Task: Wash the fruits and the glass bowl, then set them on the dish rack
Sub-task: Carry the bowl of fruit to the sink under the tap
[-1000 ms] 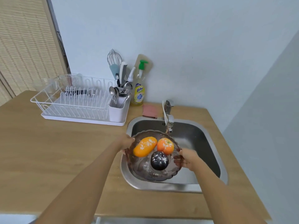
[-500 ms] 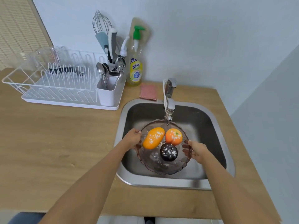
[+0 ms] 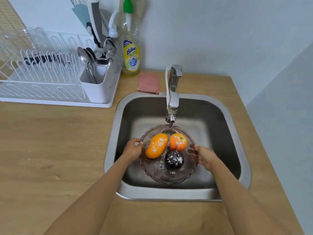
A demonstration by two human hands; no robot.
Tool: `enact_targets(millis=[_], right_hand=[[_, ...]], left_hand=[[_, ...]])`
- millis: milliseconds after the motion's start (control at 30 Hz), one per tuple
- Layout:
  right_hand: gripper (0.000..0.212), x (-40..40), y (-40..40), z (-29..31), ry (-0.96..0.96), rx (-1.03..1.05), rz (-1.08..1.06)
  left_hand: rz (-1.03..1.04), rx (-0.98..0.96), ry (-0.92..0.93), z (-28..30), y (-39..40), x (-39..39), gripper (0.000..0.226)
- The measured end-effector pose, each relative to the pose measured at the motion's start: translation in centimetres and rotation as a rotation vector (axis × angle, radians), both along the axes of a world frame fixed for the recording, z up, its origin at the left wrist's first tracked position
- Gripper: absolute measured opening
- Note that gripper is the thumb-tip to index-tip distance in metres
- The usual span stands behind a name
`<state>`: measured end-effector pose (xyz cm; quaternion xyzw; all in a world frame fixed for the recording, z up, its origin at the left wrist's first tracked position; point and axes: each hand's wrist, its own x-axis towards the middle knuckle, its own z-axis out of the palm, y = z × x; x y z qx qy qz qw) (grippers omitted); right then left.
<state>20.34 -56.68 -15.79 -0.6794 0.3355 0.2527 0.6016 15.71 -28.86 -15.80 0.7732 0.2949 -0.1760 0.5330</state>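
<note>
A tinted glass bowl (image 3: 169,175) with a scalloped rim is inside the steel sink (image 3: 118,116), just below the faucet (image 3: 172,99). In it lie an orange mango (image 3: 156,145), a round orange fruit (image 3: 178,141) and a dark round fruit (image 3: 174,159), all speckled with white bits. My left hand (image 3: 133,149) grips the bowl's left rim. Opposite it, my right hand (image 3: 204,156) grips the right rim. The white dish rack (image 3: 42,77) stands on the counter to the left.
A cutlery holder (image 3: 94,82) with spoons and forks sits at the rack's right end. A dish soap bottle (image 3: 131,56) and a pink sponge (image 3: 149,83) are behind the sink. A wall runs close along the counter's right edge.
Both hands carried the bowl with the fruits from the sink's left edge deeper into the basin, under the faucet spout. The camera has come closer and tilted down.
</note>
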Motion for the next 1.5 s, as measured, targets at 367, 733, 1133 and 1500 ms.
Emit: enact_targets(millis=[367,733,1133,1500], right_hand=[[0.017,0.4,1.3,-1.3,-0.037,-0.088,0.048],[0.036,-0.6,1.5,-1.2,-0.282,-0.443,0.313],[0.034,-3.8,2.1,1.3,-0.482,-0.638,0.343],[0.097,-4.9,4.9,0.5,-0.361,-0.771,0.998]], left_hand=[[0.042,0.057,0.064,-1.6,0.1,0.3,0.033],[0.052,-0.020,0.104,-1.9,0.3,0.6,0.026],[0.049,-0.020,0.118,-1.6,0.2,-0.1,0.025],[0.027,-0.008,0.122,-1.0,0.1,-0.4,0.032]])
